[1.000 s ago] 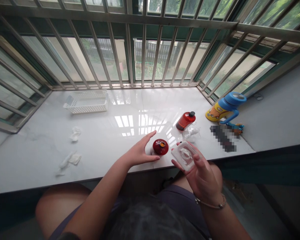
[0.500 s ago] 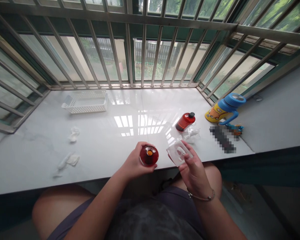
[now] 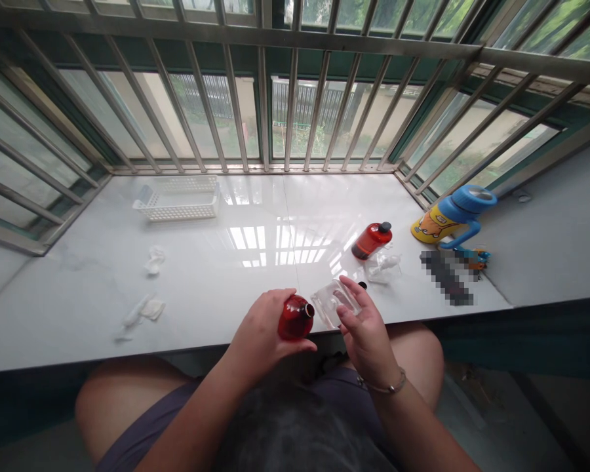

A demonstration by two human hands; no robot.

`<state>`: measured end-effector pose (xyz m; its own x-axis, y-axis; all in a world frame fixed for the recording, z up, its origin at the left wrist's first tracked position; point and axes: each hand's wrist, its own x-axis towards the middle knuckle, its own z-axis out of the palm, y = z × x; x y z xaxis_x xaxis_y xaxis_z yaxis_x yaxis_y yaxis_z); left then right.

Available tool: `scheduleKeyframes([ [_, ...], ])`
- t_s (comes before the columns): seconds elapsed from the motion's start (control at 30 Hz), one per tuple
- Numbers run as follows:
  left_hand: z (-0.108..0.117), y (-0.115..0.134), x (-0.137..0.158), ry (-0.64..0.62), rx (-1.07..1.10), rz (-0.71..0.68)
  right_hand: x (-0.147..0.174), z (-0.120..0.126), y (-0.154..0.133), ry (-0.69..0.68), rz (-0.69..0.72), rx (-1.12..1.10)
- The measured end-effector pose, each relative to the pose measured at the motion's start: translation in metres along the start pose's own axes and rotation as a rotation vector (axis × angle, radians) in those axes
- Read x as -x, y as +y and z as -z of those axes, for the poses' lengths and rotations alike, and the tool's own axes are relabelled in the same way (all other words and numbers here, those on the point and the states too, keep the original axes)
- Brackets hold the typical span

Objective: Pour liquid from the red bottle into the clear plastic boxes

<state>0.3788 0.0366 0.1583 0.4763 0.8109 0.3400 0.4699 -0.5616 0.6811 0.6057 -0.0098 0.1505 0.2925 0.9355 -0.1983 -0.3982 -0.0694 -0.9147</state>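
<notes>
My left hand [image 3: 263,328] is wrapped round a red bottle [image 3: 295,319] with no cap on its neck. The bottle leans to the right, its open mouth facing the other hand. Between the fingers and thumb of my right hand [image 3: 366,328] is a clear plastic container [image 3: 333,303], tilted and close beside the bottle's mouth. Whether any liquid is passing between them I cannot tell. A small black cap [image 3: 362,285] lies on the counter just behind my right fingers. Farther back, a second red bottle [image 3: 372,241] with a dark cap lies tilted near crumpled clear plastic [image 3: 383,265].
A white plastic basket [image 3: 179,211] stands at the back left of the white counter [image 3: 93,282]. Crumpled tissues [image 3: 155,261] and a white packet [image 3: 152,309] lie at left. On the right are a blue-and-yellow flask [image 3: 455,213] and a blurred-out dark object [image 3: 446,278]. Metal bars [image 3: 295,105] front the window.
My left hand has tipped the red bottle rightward toward the clear container. My right hand has brought the container left and closer. The black cap behind it now shows.
</notes>
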Motion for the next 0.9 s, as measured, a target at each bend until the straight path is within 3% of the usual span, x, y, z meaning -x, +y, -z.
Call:
scheduleKeyframes([
  [0.33,0.002,0.003,-0.002,0.028,-0.171,-0.073,-0.002,0.005,0.006,-0.056,0.073,0.156],
  [0.9,0.002,0.011,0.0,-0.034,-0.172,0.078,-0.002,0.0,-0.006,-0.069,0.109,0.343],
])
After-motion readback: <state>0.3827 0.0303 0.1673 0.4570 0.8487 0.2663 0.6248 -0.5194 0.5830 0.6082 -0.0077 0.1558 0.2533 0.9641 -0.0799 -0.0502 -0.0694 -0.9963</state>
